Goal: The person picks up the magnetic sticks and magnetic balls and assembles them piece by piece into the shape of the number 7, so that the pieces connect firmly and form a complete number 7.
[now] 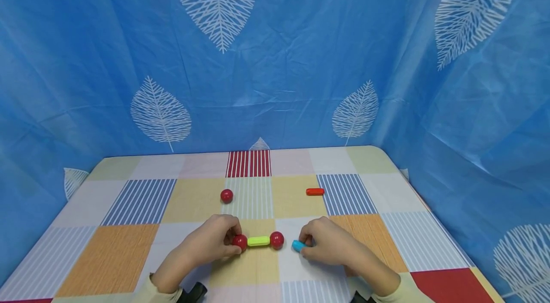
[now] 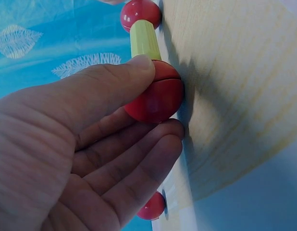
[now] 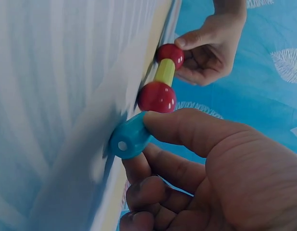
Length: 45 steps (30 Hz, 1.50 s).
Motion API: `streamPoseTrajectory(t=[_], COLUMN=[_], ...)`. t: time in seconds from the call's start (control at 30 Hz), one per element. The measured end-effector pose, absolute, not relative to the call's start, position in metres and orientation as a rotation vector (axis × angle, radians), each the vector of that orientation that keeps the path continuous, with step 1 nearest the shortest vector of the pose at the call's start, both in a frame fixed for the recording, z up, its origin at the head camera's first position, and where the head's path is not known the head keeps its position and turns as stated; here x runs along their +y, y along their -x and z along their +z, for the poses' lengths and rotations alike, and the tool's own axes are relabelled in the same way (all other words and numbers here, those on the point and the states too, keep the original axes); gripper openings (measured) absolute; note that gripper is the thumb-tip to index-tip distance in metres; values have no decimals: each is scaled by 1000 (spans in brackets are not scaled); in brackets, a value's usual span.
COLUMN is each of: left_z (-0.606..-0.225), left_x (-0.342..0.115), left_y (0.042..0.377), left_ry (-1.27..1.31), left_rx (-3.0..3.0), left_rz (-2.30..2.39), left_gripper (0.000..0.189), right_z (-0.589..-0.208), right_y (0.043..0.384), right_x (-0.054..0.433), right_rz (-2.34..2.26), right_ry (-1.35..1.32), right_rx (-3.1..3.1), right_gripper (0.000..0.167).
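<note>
My left hand (image 1: pixel 213 240) pinches a glossy red ball (image 2: pixel 155 98) between thumb and fingers. From that ball a yellow-green rod (image 1: pixel 258 241) runs rightward to a second red ball (image 1: pixel 277 240), the three joined in a row low over the cloth. To the right, my right hand (image 1: pixel 330 242) holds a short blue rod (image 1: pixel 298 245) by thumb and fingers. A pale round spot shows on the blue rod's near end in the right wrist view. A small gap separates the blue rod from the second red ball in the head view.
Beyond the left hand lies another red ball (image 1: pixel 226 195). A red-orange rod (image 1: pixel 315 192) rests farther back on the right. The table wears a patchwork cloth (image 1: pixel 193 203), and blue leaf-print curtain (image 1: pixel 283 55) hangs behind it and along its sides.
</note>
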<state>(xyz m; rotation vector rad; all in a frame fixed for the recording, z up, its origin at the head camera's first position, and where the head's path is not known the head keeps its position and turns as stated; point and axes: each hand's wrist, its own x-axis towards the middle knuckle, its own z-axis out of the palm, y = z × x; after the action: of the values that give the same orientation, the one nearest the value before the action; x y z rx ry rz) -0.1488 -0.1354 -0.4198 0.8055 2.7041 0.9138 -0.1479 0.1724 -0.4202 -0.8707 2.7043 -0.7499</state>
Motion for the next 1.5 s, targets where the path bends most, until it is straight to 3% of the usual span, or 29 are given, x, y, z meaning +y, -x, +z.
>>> streamPoseTrajectory(t=[0.67, 1.17, 1.5], left_z=[-418, -417, -418], left_x=[-135, -135, -134], left_y=[149, 148, 148], left_ry=[-775, -753, -775], left_rx=[2707, 2698, 2712], left_rz=[906, 898, 895], left_gripper=[25, 24, 24], right_z=[-424, -432, -438], right_y=[135, 127, 128], right_x=[156, 143, 141], right_rz=[-1043, -1380, -1538], right_ry=[619, 361, 260], right_rx=[2492, 2136, 1873], right_gripper=[10, 4, 12])
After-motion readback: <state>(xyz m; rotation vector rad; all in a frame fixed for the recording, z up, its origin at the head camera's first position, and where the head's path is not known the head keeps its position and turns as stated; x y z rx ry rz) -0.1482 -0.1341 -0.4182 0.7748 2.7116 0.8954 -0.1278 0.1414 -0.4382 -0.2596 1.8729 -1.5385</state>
